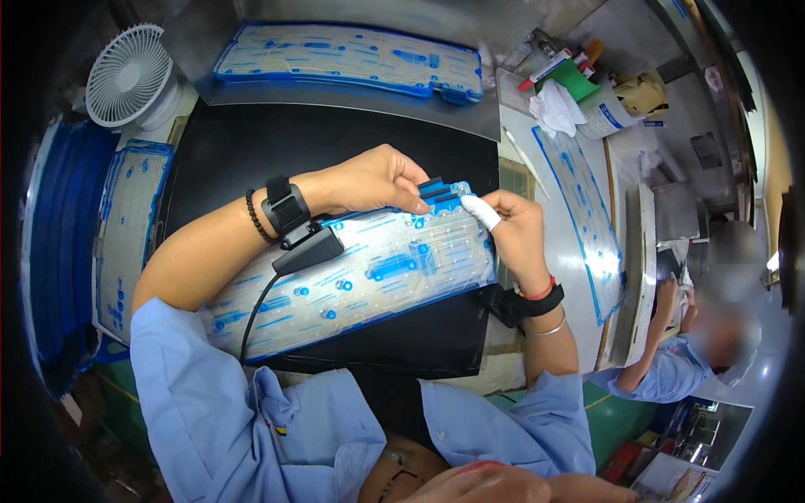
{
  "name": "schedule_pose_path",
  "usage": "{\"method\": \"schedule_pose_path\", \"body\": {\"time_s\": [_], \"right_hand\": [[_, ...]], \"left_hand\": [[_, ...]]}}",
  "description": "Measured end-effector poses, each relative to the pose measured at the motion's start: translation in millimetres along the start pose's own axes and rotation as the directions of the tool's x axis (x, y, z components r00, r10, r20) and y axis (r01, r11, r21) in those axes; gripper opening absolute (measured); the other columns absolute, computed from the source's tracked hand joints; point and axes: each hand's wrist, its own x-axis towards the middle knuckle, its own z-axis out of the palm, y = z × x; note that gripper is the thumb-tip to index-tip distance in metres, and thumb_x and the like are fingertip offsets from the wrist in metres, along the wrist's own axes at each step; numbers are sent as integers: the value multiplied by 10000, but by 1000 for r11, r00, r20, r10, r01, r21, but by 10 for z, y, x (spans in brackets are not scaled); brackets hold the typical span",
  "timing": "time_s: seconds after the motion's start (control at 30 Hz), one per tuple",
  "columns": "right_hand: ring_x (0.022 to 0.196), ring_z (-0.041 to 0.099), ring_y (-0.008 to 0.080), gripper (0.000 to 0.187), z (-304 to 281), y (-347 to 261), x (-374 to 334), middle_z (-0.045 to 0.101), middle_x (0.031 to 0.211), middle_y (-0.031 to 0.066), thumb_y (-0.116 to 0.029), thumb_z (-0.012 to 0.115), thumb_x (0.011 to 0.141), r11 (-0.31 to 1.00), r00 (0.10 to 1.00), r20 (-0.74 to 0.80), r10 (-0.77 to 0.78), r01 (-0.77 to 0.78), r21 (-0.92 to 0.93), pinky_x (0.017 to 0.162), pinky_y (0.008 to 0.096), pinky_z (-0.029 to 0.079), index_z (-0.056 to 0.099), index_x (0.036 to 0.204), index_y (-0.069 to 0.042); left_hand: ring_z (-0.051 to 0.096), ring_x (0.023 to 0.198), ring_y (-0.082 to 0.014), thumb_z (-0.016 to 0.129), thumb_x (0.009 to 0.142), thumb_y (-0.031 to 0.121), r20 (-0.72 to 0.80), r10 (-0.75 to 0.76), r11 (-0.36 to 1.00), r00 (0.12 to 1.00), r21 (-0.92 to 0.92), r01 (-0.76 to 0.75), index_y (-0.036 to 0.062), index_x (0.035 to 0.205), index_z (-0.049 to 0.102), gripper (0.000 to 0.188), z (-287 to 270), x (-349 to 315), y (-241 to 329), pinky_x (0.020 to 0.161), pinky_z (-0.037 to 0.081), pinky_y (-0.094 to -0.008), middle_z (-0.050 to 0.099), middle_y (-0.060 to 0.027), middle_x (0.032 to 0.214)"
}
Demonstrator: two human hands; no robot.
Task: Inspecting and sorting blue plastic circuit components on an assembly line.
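Observation:
A long, flat, silvery panel with blue edges and blue markings (360, 277) lies slanted across the black work mat (277, 134). At its upper right corner is a blue tab carrying dark strips (436, 194). My left hand (381, 183) pinches the panel's far edge beside those strips, fingers closed; its fingertips partly hide the spot. My right hand (513, 230), with a white cover on its thumb, grips the right corner just beyond the tab. A black device (309, 251) strapped at my left wrist hangs over the panel, its cable running down.
More similar panels lie on a metal ledge (352, 60) at the back, in a stack (130, 235) on the left, and singly on the right (583, 218). A white fan (130, 75) stands far left. Markers, tissue and a white tub (605, 113) crowd the back right. A co-worker (662, 360) sits right.

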Motion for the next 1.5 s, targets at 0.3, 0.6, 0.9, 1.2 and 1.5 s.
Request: {"method": "schedule_pose_path", "body": {"time_s": [0.3,0.6,0.9,1.2,1.5], "right_hand": [[589,555,61,171,-50,32,-81,662,715,48,-128,700,844,998,997,-15,-70,70,-11,517,210,423,681,892,35],[596,592,79,166,-91,6,-235,677,705,64,-131,702,832,998,999,23,-49,48,41,528,225,449,698,883,27],[703,643,104,142,-212,-193,-349,704,818,100,-61,660,847,983,998,40,42,-34,-183,614,231,494,679,951,34],[710,641,105,184,-201,-127,-381,698,811,88,-81,695,828,997,996,-37,-77,77,-5,637,234,503,677,981,20],[676,653,111,288,-79,-63,-835,689,739,90,-188,789,750,956,987,-155,-32,-15,-294,601,233,499,691,947,-2]], "left_hand": [[674,688,-99,786,754,136,-62,-6,1000,998,5,6,-21,996,703,300,69,-2,-26,653,487,-185,723,-119,828],[680,703,-100,765,773,108,-70,-14,999,997,47,18,-15,977,706,246,82,-10,-9,654,501,-191,720,-122,814],[686,708,-115,803,739,163,-6,81,995,997,59,-81,-12,1006,674,345,52,-10,42,656,497,-186,716,-143,856],[660,663,-138,818,706,193,67,-98,952,993,296,74,8,898,719,284,36,-166,208,631,475,-240,717,-122,840],[621,654,-114,802,742,203,12,7,950,1000,313,-10,31,874,735,226,51,-152,84,623,437,-247,708,-87,790]]}}
